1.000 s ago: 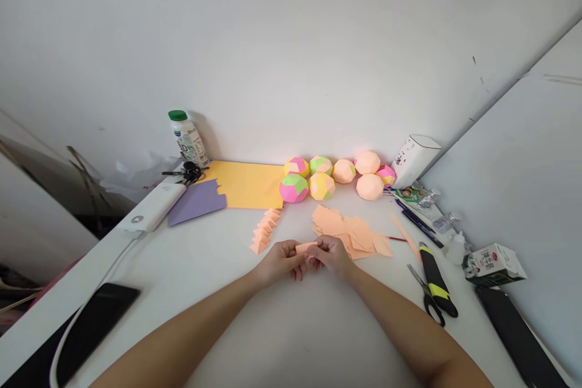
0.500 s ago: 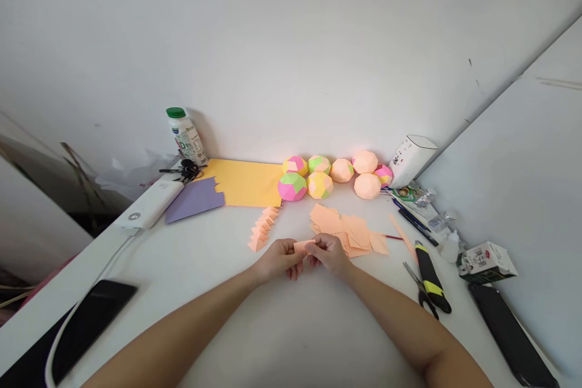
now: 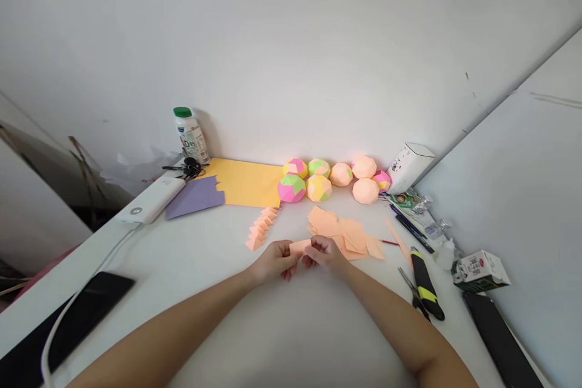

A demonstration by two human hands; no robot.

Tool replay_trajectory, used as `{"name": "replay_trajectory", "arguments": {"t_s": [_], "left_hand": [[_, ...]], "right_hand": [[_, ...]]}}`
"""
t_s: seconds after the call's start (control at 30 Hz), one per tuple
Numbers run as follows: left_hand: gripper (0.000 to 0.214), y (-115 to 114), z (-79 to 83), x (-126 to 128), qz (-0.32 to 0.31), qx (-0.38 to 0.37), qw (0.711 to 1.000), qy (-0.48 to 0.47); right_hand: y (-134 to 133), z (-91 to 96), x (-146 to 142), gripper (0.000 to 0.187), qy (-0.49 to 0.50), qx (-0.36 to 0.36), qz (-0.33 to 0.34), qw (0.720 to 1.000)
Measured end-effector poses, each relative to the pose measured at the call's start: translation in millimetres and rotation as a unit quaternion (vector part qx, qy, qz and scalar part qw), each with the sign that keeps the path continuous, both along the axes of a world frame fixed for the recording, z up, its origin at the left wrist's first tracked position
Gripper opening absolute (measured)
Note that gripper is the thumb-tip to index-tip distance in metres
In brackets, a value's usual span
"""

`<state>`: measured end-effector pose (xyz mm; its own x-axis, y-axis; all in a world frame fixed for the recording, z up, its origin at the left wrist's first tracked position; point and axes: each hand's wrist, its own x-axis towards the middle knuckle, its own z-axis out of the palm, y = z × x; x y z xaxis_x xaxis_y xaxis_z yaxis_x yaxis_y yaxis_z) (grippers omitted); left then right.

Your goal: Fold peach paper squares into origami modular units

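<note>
My left hand (image 3: pixel 273 262) and my right hand (image 3: pixel 326 254) meet over the white table (image 3: pixel 282 327), both pinching a small folded peach paper piece (image 3: pixel 299 247) between their fingertips. Just beyond my right hand lies a loose pile of peach paper squares (image 3: pixel 348 233). A row of folded peach units (image 3: pixel 258 229) lies beyond my left hand. Several coloured paper balls (image 3: pixel 318 182) sit by the wall.
Yellow sheet (image 3: pixel 245 182) and purple sheet (image 3: pixel 195 197) lie at the back left with a white power bank (image 3: pixel 150 201), keys and a bottle (image 3: pixel 191 136). A black phone (image 3: pixel 82 315) lies at left. Scissors (image 3: pixel 411 294), a black-yellow cutter (image 3: pixel 427 291), pens and a small carton (image 3: pixel 479 270) lie at right.
The view has shifted slightly. My hands stay together on the peach piece, with only small finger movement.
</note>
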<state>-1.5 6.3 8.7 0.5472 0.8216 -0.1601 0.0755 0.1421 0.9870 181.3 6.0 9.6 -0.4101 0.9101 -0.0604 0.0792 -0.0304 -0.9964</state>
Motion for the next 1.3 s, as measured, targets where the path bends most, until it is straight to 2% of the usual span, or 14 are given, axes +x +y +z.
{"name": "replay_trajectory", "arguments": {"t_s": [0.33, 0.57, 0.7, 0.93, 1.1, 1.23, 1.3], "left_hand": [[0.027, -4, 3.4, 1, 0.013, 0.004, 1.0, 0.015], [0.017, -4, 0.7, 3, 0.009, 0.001, 1.0, 0.005], [0.01, -4, -0.4, 3, 0.011, 0.001, 1.0, 0.015], [0.01, -4, 2.0, 4, -0.004, -0.004, 1.0, 0.013], [0.017, -2, 4.8, 1, 0.0, -0.007, 1.0, -0.006], [0.023, 0, 4.9, -1, 0.005, -0.001, 1.0, -0.027], [0.022, 0, 4.0, -1, 0.004, 0.001, 1.0, -0.03]], "right_hand": [[1, 0.8, 2, 0.016, -0.011, -0.024, 0.035, 0.999], [0, 0.7, 2, 0.012, -0.022, -0.028, 0.041, 0.998], [0, -3.0, 2, 0.012, -0.035, -0.014, 0.041, 0.998], [0, -8.6, 4, 0.01, -0.083, 0.016, 0.035, 0.996], [4, -8.9, 8, 0.005, -0.024, -0.017, 0.049, 0.998], [6, -8.1, 9, 0.005, 0.073, -0.015, 0.035, 0.997], [5, -6.7, 8, 0.004, 0.079, -0.01, 0.033, 0.996]]}}
